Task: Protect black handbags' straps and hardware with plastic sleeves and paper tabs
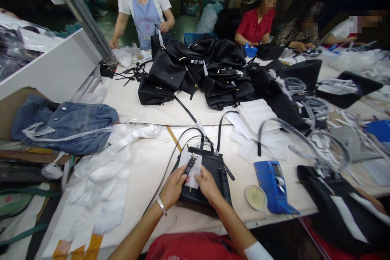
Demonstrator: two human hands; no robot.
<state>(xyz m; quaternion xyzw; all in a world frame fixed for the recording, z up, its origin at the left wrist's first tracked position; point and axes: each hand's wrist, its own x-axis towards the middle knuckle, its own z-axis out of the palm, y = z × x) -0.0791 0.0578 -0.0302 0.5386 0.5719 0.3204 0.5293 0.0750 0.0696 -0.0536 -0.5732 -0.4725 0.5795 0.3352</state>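
Note:
A black leather handbag [215, 170] lies on the table in front of me, its top handle and long straps pointing away. Over the bag, my left hand [175, 185] pinches a black buckled strap [191, 163] between thumb and fingers. A small white sheet of paper [196, 168] sits under the strap and on the bag's front. My right hand [207, 183] is closed on the right edge of that sheet, thumb on top. The fingers beneath the sheet are hidden.
Black bags [170, 69] are heaped across the table. A blue tape dispenser [272, 185] and a round dish [256, 197] stand to the right. White wrapping sheets [100, 183] and a denim bag [70, 126] lie left. Several people [146, 12] work beyond the table.

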